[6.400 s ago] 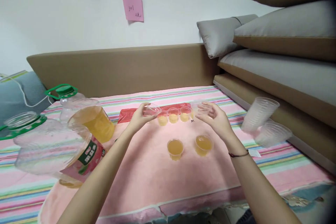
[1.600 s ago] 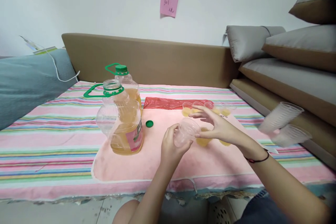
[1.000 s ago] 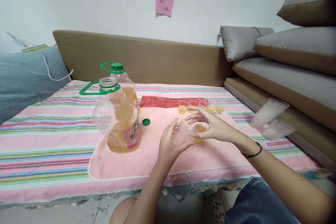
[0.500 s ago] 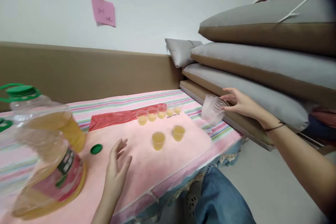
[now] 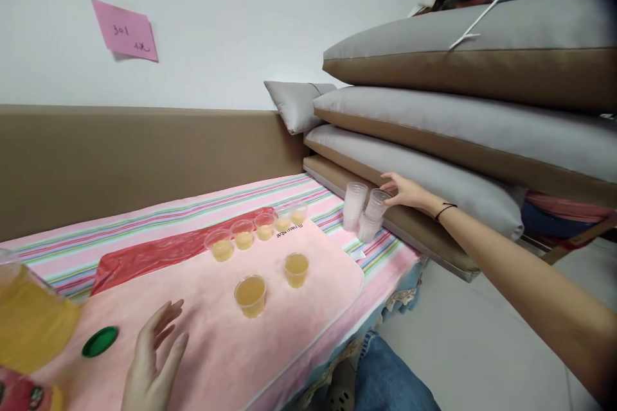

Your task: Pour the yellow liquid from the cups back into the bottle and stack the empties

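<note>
My left hand (image 5: 154, 359) hovers over the pink mat (image 5: 202, 340) with its fingers apart, holding nothing. A green bottle cap (image 5: 100, 341) lies to its left. Out at the far right, my right hand (image 5: 402, 192) has its fingers closed at the rim of clear plastic cups (image 5: 376, 204) on top of a nested stack. That stack leans, and another stack of clear cups (image 5: 355, 205) stands beside it. Two cups of yellow drink, one nearer (image 5: 250, 296) and one farther right (image 5: 295, 270), sit on the mat. Behind them is a row of several part-filled cups (image 5: 243, 235).
Large bottles of yellow drink (image 5: 33, 314) stand at the left edge, partly cut off. A red plastic bag (image 5: 144, 257) lies behind the mat on the striped cloth. Stacked grey-brown cushions (image 5: 434, 154) rise close behind my right hand.
The view has turned right, so the bottles have slid mostly out at the left. My right hand has closed on the cup stack's rim; my left hand stays open over the mat.
</note>
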### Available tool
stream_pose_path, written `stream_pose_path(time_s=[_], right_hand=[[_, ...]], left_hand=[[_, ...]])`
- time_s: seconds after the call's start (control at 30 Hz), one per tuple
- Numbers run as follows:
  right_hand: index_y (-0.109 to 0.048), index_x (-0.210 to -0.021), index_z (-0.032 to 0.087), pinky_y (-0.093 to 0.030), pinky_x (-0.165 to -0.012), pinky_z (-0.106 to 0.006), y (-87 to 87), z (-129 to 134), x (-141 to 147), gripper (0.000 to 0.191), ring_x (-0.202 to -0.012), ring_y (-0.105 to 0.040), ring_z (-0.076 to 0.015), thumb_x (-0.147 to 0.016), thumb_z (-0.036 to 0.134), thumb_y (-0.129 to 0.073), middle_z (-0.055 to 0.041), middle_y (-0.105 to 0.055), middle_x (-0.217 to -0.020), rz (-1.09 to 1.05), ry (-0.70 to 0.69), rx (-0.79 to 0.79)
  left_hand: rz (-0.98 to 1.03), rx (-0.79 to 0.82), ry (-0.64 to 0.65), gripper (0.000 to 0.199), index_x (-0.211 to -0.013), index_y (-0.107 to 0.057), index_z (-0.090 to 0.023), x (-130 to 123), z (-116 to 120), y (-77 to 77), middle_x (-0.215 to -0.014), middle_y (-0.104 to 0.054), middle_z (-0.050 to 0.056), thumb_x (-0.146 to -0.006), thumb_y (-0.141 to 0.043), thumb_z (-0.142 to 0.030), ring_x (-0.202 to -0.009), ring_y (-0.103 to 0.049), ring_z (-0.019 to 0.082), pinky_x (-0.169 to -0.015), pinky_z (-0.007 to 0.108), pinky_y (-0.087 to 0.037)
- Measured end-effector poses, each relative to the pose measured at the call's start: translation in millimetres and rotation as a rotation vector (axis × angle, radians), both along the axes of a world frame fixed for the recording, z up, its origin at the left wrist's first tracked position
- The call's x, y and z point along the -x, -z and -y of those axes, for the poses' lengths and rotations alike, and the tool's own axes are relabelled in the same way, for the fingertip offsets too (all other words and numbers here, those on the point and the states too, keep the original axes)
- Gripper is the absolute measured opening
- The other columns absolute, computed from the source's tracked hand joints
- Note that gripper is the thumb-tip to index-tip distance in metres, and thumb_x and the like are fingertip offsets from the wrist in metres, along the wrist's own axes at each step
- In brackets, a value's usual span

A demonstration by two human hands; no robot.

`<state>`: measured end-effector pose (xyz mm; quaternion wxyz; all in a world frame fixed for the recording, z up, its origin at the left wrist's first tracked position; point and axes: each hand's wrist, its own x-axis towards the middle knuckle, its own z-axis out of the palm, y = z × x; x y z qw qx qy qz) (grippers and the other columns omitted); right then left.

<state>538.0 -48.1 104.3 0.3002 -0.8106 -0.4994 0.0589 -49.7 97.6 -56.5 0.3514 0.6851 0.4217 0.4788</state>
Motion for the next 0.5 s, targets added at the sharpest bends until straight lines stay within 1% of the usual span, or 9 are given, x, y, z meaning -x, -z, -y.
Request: stream_pose_path(time_s=[0.17, 0.3, 0.4, 0.5], right_hand=[[-0.040, -0.139, 0.017, -0.047, -0.101, -0.043, 8.3, -6.4, -2.3, 0.091, -0.114, -0.063, -0.0305, -0.056, 0.023, -0.079, -0.0148, -0.069, -0.121, -0.012, -0.046, 0.085], [-0.041, -0.138, 0.019, -0.048, -0.099, -0.043, 21.9, -8.2, -0.3, 0.092, -0.113, -0.064, -0.0312, -0.054, 0.019, -0.079, -0.0132, -0.070, -0.119, -0.015, -0.052, 0.136], [-0.042, -0.137, 0.021, -0.049, -0.098, -0.043, 33.0, -9.2, 3.5, 0.089, -0.111, -0.065, -0.0303, -0.056, 0.018, -0.078, -0.0125, -0.070, -0.119, -0.027, -0.055, 0.152], [-0.041, -0.137, 0.017, -0.050, -0.098, -0.042, 40.9, -10.3, 8.3, 0.086, -0.113, -0.064, -0.0293, -0.060, 0.020, -0.078, -0.0154, -0.069, -0.121, -0.037, -0.058, 0.144]], left_hand=[[-0.016, 0.001, 0.030, 0.059, -0.131, -0.045, -0.028, -4.5, -4.9, 6.0, -0.138, -0.053, 0.010, -0.081, -0.060, -0.056, -0.124, -0.053, 0.035, -0.105, 0.061, -0.041], [-0.025, 0.000, 0.035, 0.059, -0.131, -0.045, -0.028, -4.2, -6.3, 8.2, -0.139, -0.052, 0.010, -0.081, -0.060, -0.056, -0.124, -0.053, 0.035, -0.105, 0.061, -0.041], [-0.025, 0.000, 0.027, 0.060, -0.132, -0.045, -0.028, -2.7, -5.7, 7.3, -0.139, -0.052, 0.010, -0.081, -0.060, -0.055, -0.124, -0.053, 0.035, -0.105, 0.061, -0.042], [-0.029, -0.007, 0.023, 0.060, -0.133, -0.044, -0.029, -0.2, -5.9, 6.3, -0.139, -0.052, 0.010, -0.081, -0.060, -0.055, -0.124, -0.053, 0.035, -0.105, 0.061, -0.042]])
